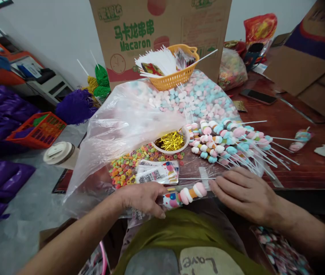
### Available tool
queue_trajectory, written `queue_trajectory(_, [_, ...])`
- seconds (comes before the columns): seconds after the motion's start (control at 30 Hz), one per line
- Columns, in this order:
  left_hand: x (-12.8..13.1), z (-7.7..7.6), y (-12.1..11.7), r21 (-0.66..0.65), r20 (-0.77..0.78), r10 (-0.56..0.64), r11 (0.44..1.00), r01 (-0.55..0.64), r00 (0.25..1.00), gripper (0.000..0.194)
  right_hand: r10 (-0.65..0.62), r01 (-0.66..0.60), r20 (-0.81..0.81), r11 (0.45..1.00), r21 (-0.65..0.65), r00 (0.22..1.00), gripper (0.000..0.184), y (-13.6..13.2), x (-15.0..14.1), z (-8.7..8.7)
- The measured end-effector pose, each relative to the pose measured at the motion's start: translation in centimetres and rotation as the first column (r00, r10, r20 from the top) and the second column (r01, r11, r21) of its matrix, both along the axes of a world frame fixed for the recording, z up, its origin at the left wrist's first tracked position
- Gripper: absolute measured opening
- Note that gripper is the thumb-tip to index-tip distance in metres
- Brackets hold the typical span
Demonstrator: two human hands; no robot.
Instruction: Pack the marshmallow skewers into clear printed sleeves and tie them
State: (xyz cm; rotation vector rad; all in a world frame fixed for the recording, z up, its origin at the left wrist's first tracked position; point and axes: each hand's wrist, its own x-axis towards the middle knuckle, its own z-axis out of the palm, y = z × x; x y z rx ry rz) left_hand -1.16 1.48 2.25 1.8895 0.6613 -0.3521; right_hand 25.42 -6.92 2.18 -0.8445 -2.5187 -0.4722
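Note:
A marshmallow skewer [192, 193] with pink, white and orange pieces lies in a clear printed bag at the table's front edge. My left hand [142, 196] grips the bag's printed end between thumb and fingers. At the other end my right hand [245, 194] has its fingers closed around the bag and stick; the exact grip is hidden under the fingers. Just beyond the hands lie a stack of printed bags [156, 172], loose ring-shaped candies [125, 166] and a white bowl [185, 142] of gold twist ties. A pile of finished skewers [228, 139] sits above my right hand.
A yellow basket [176, 79] of white sticks stands on a large plastic bag of marshmallows [205, 97], before a cardboard box [162, 23]. On the right are a phone [258, 96] and one wrapped skewer [300, 140]. A lidded cup [59, 153] stands at the left.

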Motion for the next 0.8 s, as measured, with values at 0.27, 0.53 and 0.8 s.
queue_trajectory(0.27, [0.8,-1.5,-0.3,-0.374,0.061,0.062,0.927,-0.035,0.996,0.030,0.078,-0.080,0.041,0.995,0.060,0.996,0.020,0.3,-1.3,1.3])
queue_trajectory(0.53, [2.2,-1.5,-0.7,-0.103,-0.143,0.024,0.994,-0.039,0.989,0.028,0.078,-0.068,0.048,0.979,-0.190,0.996,0.017,0.9,-3.0,-1.1])
queue_trajectory(0.8, [3.5,-1.9,-0.8,-0.107,-0.103,0.000,0.994,-0.011,0.995,0.039,0.065,-0.013,0.068,0.815,-0.580,0.996,0.016,1.9,-3.9,-1.3])
